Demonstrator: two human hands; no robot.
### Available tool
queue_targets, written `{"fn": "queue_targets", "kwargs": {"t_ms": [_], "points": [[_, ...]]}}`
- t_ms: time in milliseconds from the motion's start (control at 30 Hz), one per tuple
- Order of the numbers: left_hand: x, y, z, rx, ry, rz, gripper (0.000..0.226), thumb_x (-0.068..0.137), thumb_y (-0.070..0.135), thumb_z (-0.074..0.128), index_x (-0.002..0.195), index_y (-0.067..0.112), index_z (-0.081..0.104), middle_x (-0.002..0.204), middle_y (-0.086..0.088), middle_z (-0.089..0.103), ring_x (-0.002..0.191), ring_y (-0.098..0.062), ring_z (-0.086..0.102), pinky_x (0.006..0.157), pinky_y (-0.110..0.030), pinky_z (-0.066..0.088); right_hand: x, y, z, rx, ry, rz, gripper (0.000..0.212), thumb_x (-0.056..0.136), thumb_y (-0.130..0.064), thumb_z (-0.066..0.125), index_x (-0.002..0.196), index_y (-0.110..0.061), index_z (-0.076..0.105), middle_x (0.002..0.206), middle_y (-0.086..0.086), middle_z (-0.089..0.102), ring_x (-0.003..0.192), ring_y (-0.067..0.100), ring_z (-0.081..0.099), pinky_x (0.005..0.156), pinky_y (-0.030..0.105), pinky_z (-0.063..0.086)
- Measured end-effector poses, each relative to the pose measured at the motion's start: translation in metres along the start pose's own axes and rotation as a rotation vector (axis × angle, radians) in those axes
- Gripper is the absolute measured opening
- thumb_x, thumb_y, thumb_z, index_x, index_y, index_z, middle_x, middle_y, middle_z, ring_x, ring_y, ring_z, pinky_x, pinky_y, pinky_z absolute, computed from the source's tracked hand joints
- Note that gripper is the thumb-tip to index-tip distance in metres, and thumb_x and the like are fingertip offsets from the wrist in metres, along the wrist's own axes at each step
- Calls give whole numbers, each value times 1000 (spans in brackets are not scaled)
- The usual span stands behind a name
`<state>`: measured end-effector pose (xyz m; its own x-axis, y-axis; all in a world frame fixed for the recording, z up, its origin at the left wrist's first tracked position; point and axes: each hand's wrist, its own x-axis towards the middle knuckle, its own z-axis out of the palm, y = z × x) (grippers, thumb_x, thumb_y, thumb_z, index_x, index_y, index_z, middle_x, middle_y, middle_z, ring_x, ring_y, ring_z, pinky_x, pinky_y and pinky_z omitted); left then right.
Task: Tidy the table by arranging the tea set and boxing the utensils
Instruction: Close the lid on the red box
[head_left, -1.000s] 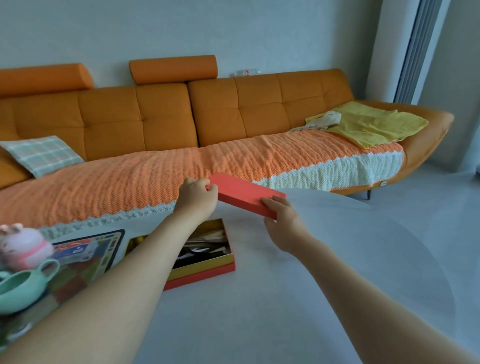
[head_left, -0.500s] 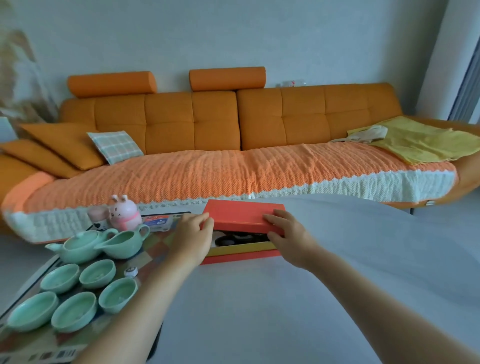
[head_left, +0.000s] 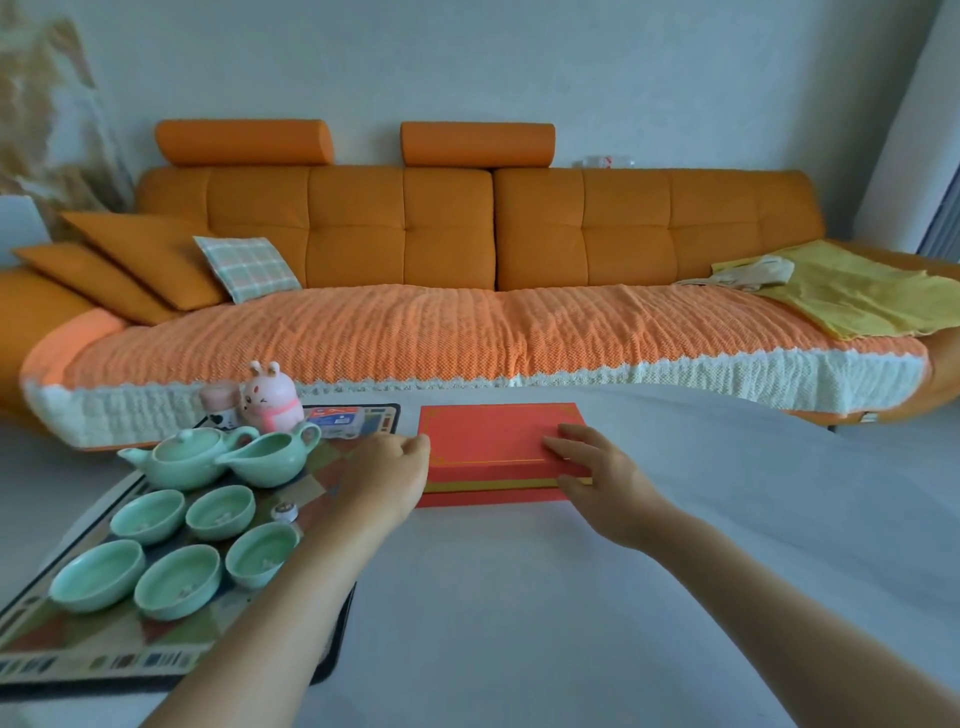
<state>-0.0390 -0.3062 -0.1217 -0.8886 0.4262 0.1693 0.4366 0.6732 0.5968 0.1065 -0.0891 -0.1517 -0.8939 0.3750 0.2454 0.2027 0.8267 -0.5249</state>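
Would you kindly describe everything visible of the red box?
The red box is flat, rectangular, card-like, its lid closed, gold-lined on top, a gold band along the front. It lies on the white table beside the patterned mat. The left hand touches its left edge; the right hand rests on the lid.

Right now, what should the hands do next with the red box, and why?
Probably press the red lid gently straight down. The right hand lies flat on top and the left hand is at its left edge, but a gold strip shows along the front between lid and base, so it may not be fully seated.
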Motion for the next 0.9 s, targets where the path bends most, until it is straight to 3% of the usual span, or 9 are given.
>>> {"fn": "queue_targets", "kwargs": {"t_ms": [100, 167, 267, 367, 500, 900], "points": [[1, 0, 6, 81, -25, -1, 37, 98, 34, 35, 80, 15, 61, 95, -6, 62, 84, -21, 56, 68, -31, 40, 4, 1, 2, -54, 3, 17, 41, 93, -27, 56, 134, -32, 58, 147, 1, 43, 131, 26, 45, 111, 44, 34], [2, 5, 11, 143, 0, 63, 31, 99, 34, 35, 95, 20, 62, 116, -6, 54, 106, -22, 53, 77, -33, 37, 9, -1, 1, -111, 0, 83, 41, 95, -38, 49, 136, -37, 53, 151, 1, 37, 132, 25, 43, 112, 46, 31], [17, 9, 20, 221, 11, 226, 40, 102, 36, 36, 136, 23, 51, 142, 0, 40, 133, -20, 35, 105, -36, 32, 23, -4, -2, -148, -18, 150, 47, 97, -48, 42, 142, -36, 43, 157, 2, 27, 137, 26, 37, 114, 46, 28], [33, 9, 33, 296, -117, 296, 53, 102, 41, 33, 152, 21, 30, 160, -1, 20, 147, -19, 14, 118, -40, 17, 35, -5, -3, -154, -58, 167, 58, 97, -51, 41, 150, -32, 32, 162, 2, 17, 145, 26, 25, 118, 44, 22], [40, 7, 47, 275, -251, 253, 60, 103, 45, 23, 157, 20, 14, 165, 4, 2, 150, -13, -3, 120, -37, 6, 48, 1, -4, -163, -153, 201, 67, 95, -59, 39, 154, -33, 21, 164, -3, 7, 147, 26, 21, 117, 42, 23], [44, 5, 51, 338, -260, 262, 59, 104, 45, 15, 157, 19, 10, 165, 1, 1, 150, -16, -3, 120, -36, 4, 48, 0, 7, -204, -84, 187, 62, 96, -55, 34, 153, -32, 25, 164, 1, 11, 143, 26, 30, 115, 41, 25]]}}
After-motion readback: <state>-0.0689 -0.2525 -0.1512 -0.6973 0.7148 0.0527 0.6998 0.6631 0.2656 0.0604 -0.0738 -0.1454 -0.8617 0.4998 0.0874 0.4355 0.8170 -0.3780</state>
